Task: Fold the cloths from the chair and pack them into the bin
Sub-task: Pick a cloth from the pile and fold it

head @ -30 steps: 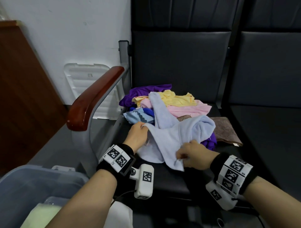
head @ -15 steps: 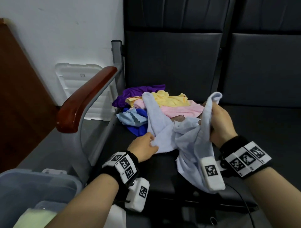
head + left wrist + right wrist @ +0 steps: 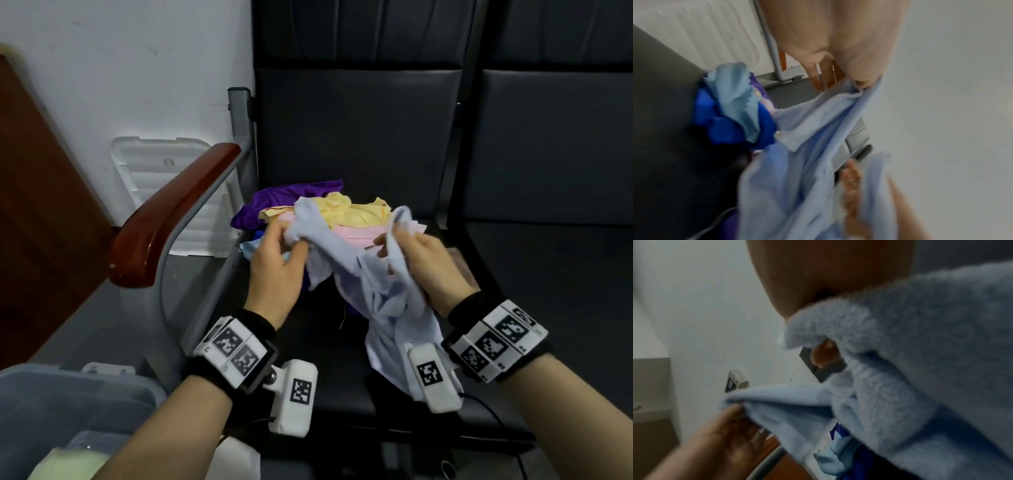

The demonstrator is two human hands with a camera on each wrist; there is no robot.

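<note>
A light blue cloth (image 3: 383, 291) is held up over the chair seat (image 3: 342, 370) by both hands. One upper edge is pinched by the left hand (image 3: 277, 270), fingers curled round a bunched corner; the pinch is also seen in the left wrist view, where the cloth (image 3: 807, 146) hangs from the thumb and fingers (image 3: 818, 74). The other upper edge is gripped by the right hand (image 3: 428, 267), fingers closed on the fabric. In the right wrist view the cloth (image 3: 900, 369) is draped over that hand, with one fingertip (image 3: 824, 353) showing through a fold. The hands are held apart, with the cloth sagging between them and the lower part trailing down past the right wrist toward the seat front.

Behind the hands a pile is left on the seat: purple cloth (image 3: 291, 198), yellow cloth (image 3: 356, 212), pink cloth (image 3: 352, 233), and a pale blue ribbed cloth (image 3: 735, 97) lying on a deep blue cloth (image 3: 715, 123) at the pile's left edge. A wooden armrest (image 3: 171, 216) is seen at the chair's left. A grey bin (image 3: 68, 404) is at lower left, with a pale green item (image 3: 68, 462) inside; whether it is folded cannot be told. A white lid (image 3: 161, 192) is leaned against the wall.
</note>
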